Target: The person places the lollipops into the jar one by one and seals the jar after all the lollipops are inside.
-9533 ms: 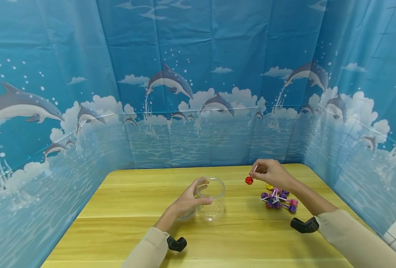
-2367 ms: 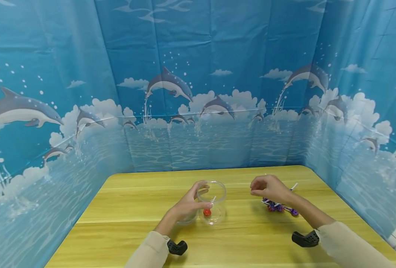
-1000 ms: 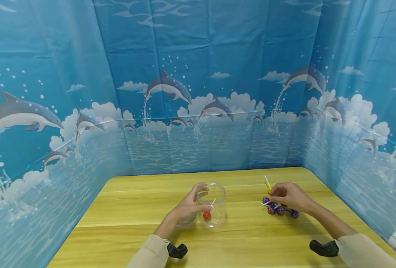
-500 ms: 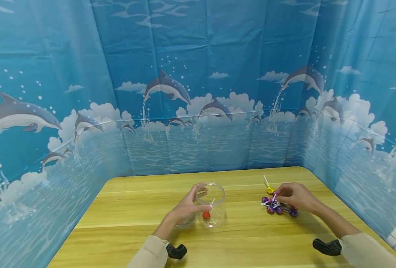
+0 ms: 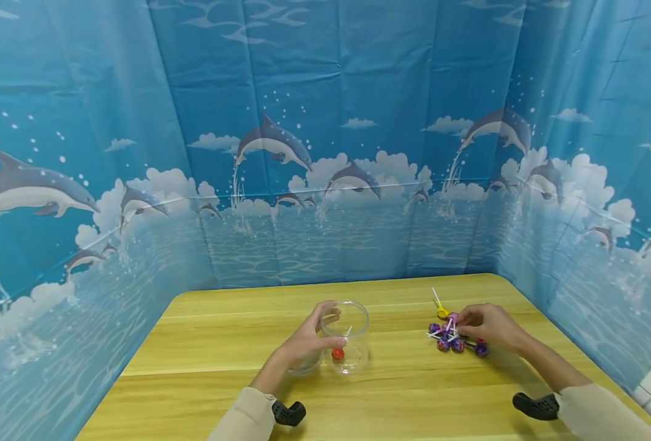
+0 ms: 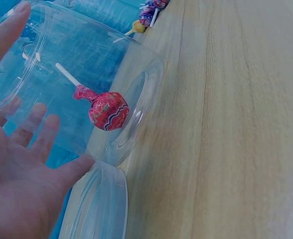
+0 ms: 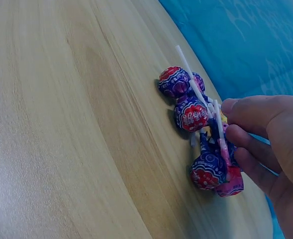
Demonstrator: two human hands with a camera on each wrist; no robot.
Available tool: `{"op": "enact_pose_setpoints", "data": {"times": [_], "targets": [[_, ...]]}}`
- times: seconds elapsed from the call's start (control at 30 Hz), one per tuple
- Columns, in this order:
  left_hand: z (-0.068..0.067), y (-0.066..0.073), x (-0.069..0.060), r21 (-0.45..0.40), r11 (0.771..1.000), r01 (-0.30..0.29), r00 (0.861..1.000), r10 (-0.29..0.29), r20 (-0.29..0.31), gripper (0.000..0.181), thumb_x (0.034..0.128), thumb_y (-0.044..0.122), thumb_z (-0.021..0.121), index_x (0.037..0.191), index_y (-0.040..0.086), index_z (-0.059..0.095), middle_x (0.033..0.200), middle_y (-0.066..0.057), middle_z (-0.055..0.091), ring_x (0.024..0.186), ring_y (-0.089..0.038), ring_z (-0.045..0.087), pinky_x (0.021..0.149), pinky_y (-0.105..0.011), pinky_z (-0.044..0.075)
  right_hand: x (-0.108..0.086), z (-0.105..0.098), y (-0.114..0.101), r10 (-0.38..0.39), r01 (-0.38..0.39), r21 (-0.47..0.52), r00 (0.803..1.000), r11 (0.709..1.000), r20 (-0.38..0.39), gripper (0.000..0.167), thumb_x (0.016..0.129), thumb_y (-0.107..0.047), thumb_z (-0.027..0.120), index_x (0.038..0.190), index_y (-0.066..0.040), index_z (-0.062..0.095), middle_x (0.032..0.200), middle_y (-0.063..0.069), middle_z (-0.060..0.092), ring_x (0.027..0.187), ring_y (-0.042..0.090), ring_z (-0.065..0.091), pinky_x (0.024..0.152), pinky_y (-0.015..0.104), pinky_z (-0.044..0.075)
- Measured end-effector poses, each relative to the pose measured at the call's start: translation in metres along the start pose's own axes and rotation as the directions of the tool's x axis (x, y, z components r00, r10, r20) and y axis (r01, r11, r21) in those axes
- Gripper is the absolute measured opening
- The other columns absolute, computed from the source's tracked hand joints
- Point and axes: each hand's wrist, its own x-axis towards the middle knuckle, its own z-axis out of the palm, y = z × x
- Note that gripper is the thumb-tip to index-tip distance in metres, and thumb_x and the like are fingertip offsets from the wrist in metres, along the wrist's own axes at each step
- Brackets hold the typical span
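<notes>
Behind the clear jar (image 5: 359,346), a blue dolphin curtain (image 5: 314,245) enclosed the wooden desk (image 5: 220,358), where the jar stood upright, its axis vertical, clasped by the left grip (image 5: 305,337). Inside the jar, the red lollipop (image 5: 338,353) sat head down, its stick leaning upward. To the jar's right, the yellow lollipop (image 5: 442,313) pointed its stick toward the curtain, and at the purple lollipops (image 5: 457,346) I could not tell whether the right grip (image 5: 487,323) pinched anything.
</notes>
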Motion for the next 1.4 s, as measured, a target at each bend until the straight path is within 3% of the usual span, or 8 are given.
{"op": "enact_pose_setpoints", "data": {"times": [0.4,0.7,0.87,1.1,1.4], "targets": [[0.000,0.002,-0.001,-0.002,1.000,-0.011,1.000,0.011,0.009,0.084,0.0937,0.031,0.080,0.160,0.023,0.030,0.160,-0.020,0.031,0.148,-0.034,0.033,0.111,-0.059,0.036,0.003,0.005,0.006,-0.062,0.064,-0.059,0.998,0.996,0.034,0.005,0.091,-0.006,0.078,0.095,-0.008,0.075,0.088,-0.003,0.073,0.079,0.011,0.070,0.070,0.029,0.057],[0.001,0.000,-0.001,-0.003,1.000,-0.007,1.000,0.007,0.007,0.087,0.0938,0.032,0.079,0.162,0.019,0.027,0.159,-0.012,0.035,0.148,-0.034,0.033,0.111,-0.059,0.037,0.005,0.009,0.007,-0.078,0.080,-0.109,0.997,0.991,0.026,0.008,0.091,-0.003,0.078,0.092,-0.011,0.075,0.085,-0.008,0.071,0.075,0.007,0.066,0.076,0.041,0.056],[0.000,0.001,0.000,-0.014,1.000,-0.004,1.000,0.004,0.011,0.086,0.0944,0.031,0.079,0.162,0.020,0.027,0.161,-0.017,0.032,0.149,-0.034,0.032,0.111,-0.060,0.036,0.006,0.007,0.003,-0.104,0.106,-0.135,0.994,0.985,0.022,0.004,0.094,-0.003,0.075,0.096,-0.006,0.077,0.086,-0.006,0.072,0.074,0.005,0.063,0.066,0.030,0.054],[-0.001,0.000,0.001,-0.005,1.000,-0.008,1.000,0.008,0.017,0.086,0.0947,0.032,0.078,0.162,0.021,0.026,0.160,-0.019,0.031,0.149,-0.035,0.031,0.111,-0.060,0.036,0.006,0.003,-0.002,-0.110,0.112,-0.134,0.994,0.985,0.023,0.014,0.095,0.001,0.071,0.106,-0.002,0.079,0.102,0.009,0.076,0.084,0.013,0.069,0.071,0.031,0.057],[0.000,0.001,0.000,0.003,1.000,0.000,1.000,0.000,0.006,0.088,0.0939,0.032,0.079,0.163,0.018,0.025,0.160,-0.018,0.032,0.149,-0.034,0.032,0.112,-0.061,0.034,0.006,-0.004,-0.004,-0.128,0.124,-0.112,0.991,0.986,-0.027,0.010,0.098,0.000,0.069,0.106,-0.003,0.074,0.090,0.003,0.073,0.070,0.016,0.066,0.062,0.029,0.053]]}}
